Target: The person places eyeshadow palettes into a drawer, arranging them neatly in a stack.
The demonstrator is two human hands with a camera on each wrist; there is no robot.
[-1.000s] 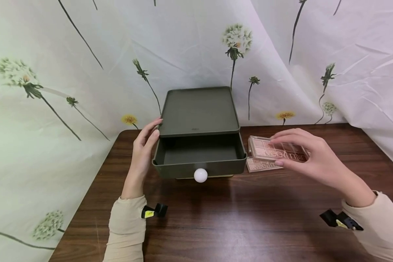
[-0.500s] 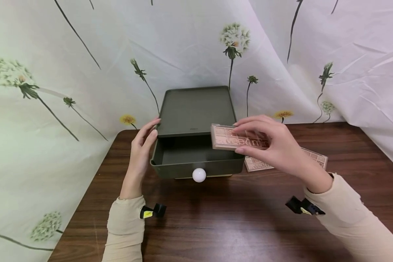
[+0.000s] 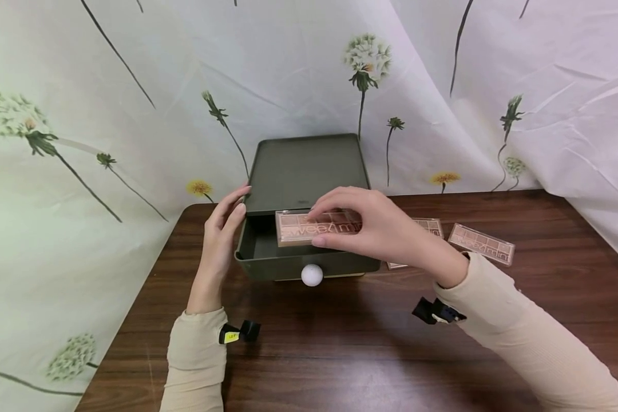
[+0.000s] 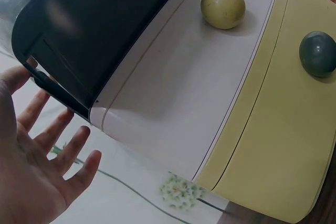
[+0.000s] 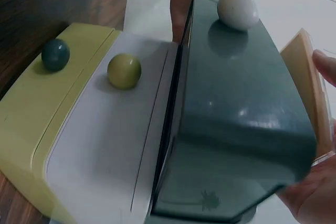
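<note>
A dark green storage box [image 3: 309,166] stands on the table, its top drawer [image 3: 268,268] pulled out. My right hand [image 3: 378,223] pinches a clear-lidded eyeshadow palette [image 3: 290,230] between thumb and fingers, over the drawer opening. In the right wrist view the palette [image 5: 302,74] shows edge-on, tilted behind the drawer front, with part of my hand [image 5: 315,195] beside it. My left hand [image 3: 218,237] rests its fingertips against the box's left side. The left wrist view shows that hand [image 4: 47,166] with fingers spread along the dark drawer's edge.
Two more palettes lie right of the box: one palette [image 3: 481,245] in full view, another palette [image 3: 428,225] partly behind my right arm. Below the open drawer are a white drawer [image 4: 157,77] and a yellow drawer [image 4: 273,129], both with round knobs. A flowered cloth [image 3: 288,68] hangs behind.
My right hand has carried the palette leftward from beside the box to over the open drawer, uncovering the palette at far right. My left hand has stayed at the box's side.
</note>
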